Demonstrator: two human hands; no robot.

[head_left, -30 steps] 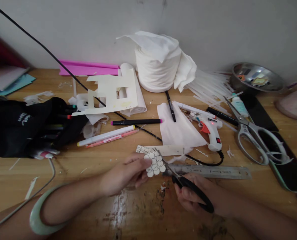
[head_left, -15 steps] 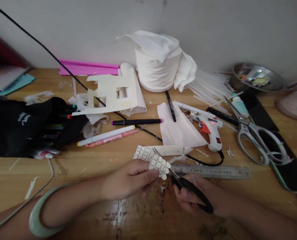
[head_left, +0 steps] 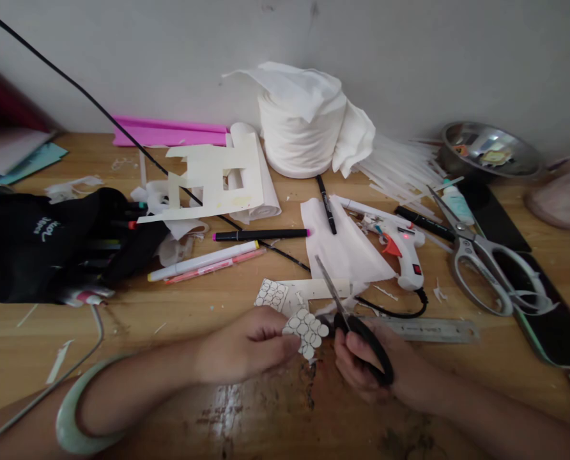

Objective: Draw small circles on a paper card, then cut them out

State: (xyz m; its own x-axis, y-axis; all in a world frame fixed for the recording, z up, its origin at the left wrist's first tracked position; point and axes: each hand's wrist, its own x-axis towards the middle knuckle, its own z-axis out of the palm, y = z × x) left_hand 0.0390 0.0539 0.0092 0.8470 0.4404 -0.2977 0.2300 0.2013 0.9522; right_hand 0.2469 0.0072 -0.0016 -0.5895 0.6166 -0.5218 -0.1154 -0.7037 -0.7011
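Note:
My left hand (head_left: pixel 259 345) pinches a small piece of white paper (head_left: pixel 307 331) printed with circles, its edge cut round the outlines. In my right hand (head_left: pixel 366 361) are black-handled scissors (head_left: pixel 335 291), their blades pointing up and away, to the right of the paper and apart from it. Another piece with circles (head_left: pixel 271 294) lies on the table just beyond my left hand, beside a pale paper strip (head_left: pixel 321 288). Partly behind my right hand lies a steel ruler (head_left: pixel 423 329).
Beyond my hands lie markers (head_left: pixel 261 235), a white cloth piece (head_left: pixel 342 246), a glue gun (head_left: pixel 407 249) and cut card (head_left: pixel 213 179). Large grey scissors (head_left: pixel 481 255) and a metal bowl (head_left: pixel 491 150) are right; a black pouch (head_left: pixel 36 249) is left. A white roll (head_left: pixel 301 128) stands behind.
The scissors have come away from the circle-printed paper, and their blades now point more upward. The paper in my left hand has tilted and shifted slightly down.

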